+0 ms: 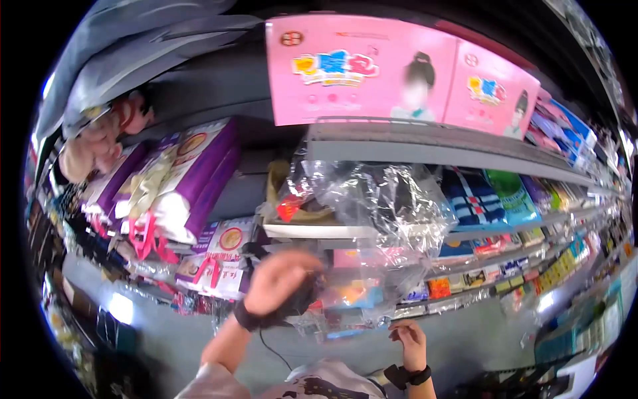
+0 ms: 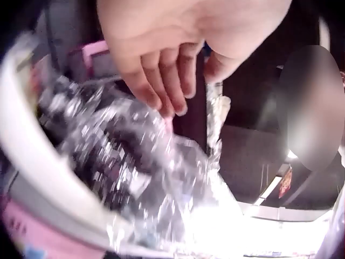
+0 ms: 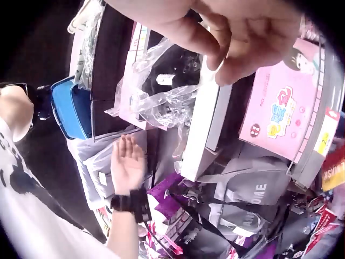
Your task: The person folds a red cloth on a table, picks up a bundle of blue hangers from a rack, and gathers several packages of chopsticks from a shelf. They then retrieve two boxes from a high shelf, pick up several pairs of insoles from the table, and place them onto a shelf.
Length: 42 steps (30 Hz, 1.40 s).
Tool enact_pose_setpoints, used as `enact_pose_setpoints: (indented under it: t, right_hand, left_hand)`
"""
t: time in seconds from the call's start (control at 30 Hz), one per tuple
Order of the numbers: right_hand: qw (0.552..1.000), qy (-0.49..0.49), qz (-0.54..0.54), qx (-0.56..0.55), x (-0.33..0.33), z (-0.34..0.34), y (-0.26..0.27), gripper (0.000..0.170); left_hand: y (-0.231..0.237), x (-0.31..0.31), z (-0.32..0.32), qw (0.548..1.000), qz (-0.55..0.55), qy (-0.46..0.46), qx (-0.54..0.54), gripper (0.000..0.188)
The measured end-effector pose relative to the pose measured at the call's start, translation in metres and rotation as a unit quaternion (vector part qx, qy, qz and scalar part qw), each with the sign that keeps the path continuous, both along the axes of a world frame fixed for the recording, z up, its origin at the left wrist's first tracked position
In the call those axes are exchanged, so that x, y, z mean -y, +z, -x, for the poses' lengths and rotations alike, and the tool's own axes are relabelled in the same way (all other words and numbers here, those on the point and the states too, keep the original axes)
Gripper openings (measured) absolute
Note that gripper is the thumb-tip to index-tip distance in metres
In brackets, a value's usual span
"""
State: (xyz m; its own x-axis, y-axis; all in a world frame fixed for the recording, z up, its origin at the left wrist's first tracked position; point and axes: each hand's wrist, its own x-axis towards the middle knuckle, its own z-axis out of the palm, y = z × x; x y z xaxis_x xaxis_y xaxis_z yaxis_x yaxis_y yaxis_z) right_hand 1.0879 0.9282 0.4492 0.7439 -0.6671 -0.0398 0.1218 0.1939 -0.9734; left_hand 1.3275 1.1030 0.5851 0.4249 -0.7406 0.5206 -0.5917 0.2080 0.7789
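Observation:
A large clear plastic bag (image 1: 405, 213) hangs crumpled in front of the shelves in the head view. My right hand (image 1: 411, 342) is at its lower right edge; the right wrist view shows thumb and fingertips pinching thin clear plastic. My left hand (image 1: 279, 282), blurred in the head view, is raised left of the bag. Its fingers (image 2: 167, 91) are loosely bent above the crinkled plastic in the left wrist view, holding nothing. From the right wrist view, the left palm (image 3: 128, 167) appears with fingers extended. Behind the bag lies a white-edged shelf (image 1: 319, 231) with dark packed goods.
Pink printed boxes (image 1: 359, 73) stand on the upper shelf (image 1: 425, 149). Purple and white boxes (image 1: 206, 159) with pink ribbons are at left. Folded navy plaid fabric (image 1: 472, 199) and a green package (image 1: 512, 193) lie right of the bag. A grey bag (image 3: 253, 189) hangs nearby.

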Motion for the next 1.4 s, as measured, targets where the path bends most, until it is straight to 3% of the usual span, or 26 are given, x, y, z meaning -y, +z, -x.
enact_pose_setpoints:
  t: [0.03, 0.1, 0.13, 0.23, 0.3, 0.4, 0.47, 0.57, 0.6, 0.67, 0.7, 0.77, 0.87, 0.9, 1.0, 1.07, 1.23, 1.4]
  right_hand:
    - [1.000, 0.014, 0.008, 0.003, 0.005, -0.002, 0.000, 0.011]
    - [0.999, 0.045, 0.030, 0.008, 0.007, -0.010, 0.007, 0.011]
    - [0.997, 0.058, 0.039, 0.016, 0.005, -0.016, 0.009, 0.011]
    - [0.994, 0.106, 0.032, 0.005, -0.004, -0.029, 0.002, 0.011]
    - [0.992, 0.120, 0.045, -0.016, -0.017, -0.041, 0.007, 0.012]
    - [0.994, 0.099, 0.045, -0.024, -0.043, -0.056, 0.017, 0.013]
    - [0.993, 0.104, 0.049, -0.019, -0.051, -0.063, 0.020, 0.013]
    - [0.994, 0.088, 0.059, -0.014, -0.060, -0.064, 0.030, 0.014]
    - [0.994, 0.083, 0.068, -0.016, -0.058, -0.061, 0.029, 0.014]
    - [0.994, 0.075, 0.083, -0.018, -0.051, -0.052, 0.021, 0.014]
    - [0.996, 0.039, 0.076, -0.001, -0.050, -0.048, 0.014, 0.014]
    - [0.999, 0.003, 0.050, -0.007, -0.046, -0.037, 0.007, 0.014]
    - [1.000, -0.014, 0.017, -0.016, -0.039, -0.022, -0.002, 0.014]
    - [0.999, -0.014, 0.018, -0.024, -0.038, -0.018, 0.000, 0.015]
    - [0.999, -0.010, 0.023, -0.032, -0.030, -0.011, 0.006, 0.015]
    - [1.000, -0.007, 0.022, -0.008, -0.022, -0.011, 0.003, 0.014]
    - [0.999, -0.011, 0.042, 0.003, -0.016, -0.015, 0.007, 0.014]
    - [0.998, 0.003, 0.053, -0.023, -0.018, -0.024, 0.011, 0.013]
  left_hand:
    - [0.025, -0.004, -0.006, 0.995, 0.045, 0.090, 0.010, 0.022]
    - [0.079, 0.006, -0.021, 0.981, 0.157, 0.111, 0.013, 0.029]
    - [0.095, 0.009, -0.034, 0.977, 0.197, 0.073, -0.015, 0.037]
    - [0.127, 0.020, -0.084, 0.961, 0.203, 0.177, 0.058, 0.050]
    - [0.148, 0.027, -0.112, 0.958, 0.206, 0.197, -0.016, 0.057]
    - [0.155, 0.051, -0.185, 0.968, 0.150, 0.154, -0.128, 0.093]
    - [0.165, 0.059, -0.194, 0.973, 0.110, 0.171, -0.109, 0.094]
    - [0.177, 0.082, -0.236, 0.978, 0.128, 0.099, -0.129, 0.083]
    - [0.186, 0.085, -0.223, 0.959, 0.102, 0.163, -0.208, 0.079]
    - [0.171, 0.121, -0.298, 0.979, 0.092, -0.010, -0.180, 0.073]
    - [0.170, 0.135, -0.296, 0.982, 0.107, 0.040, -0.150, 0.067]
    - [0.184, 0.114, -0.241, 0.989, 0.066, 0.021, -0.132, 0.063]
    - [0.181, 0.112, -0.256, 0.994, 0.061, 0.038, -0.082, 0.061]
    - [0.181, 0.111, -0.257, 0.995, 0.031, 0.032, -0.090, 0.082]
    - [0.190, 0.101, -0.228, 0.992, 0.030, 0.048, -0.110, 0.082]
    - [0.189, 0.100, -0.232, 0.986, 0.028, 0.053, -0.156, 0.072]
    - [0.190, 0.102, -0.238, 0.988, 0.012, 0.051, -0.147, 0.071]
    - [0.189, 0.099, -0.240, 0.985, 0.016, 0.008, -0.172, 0.084]
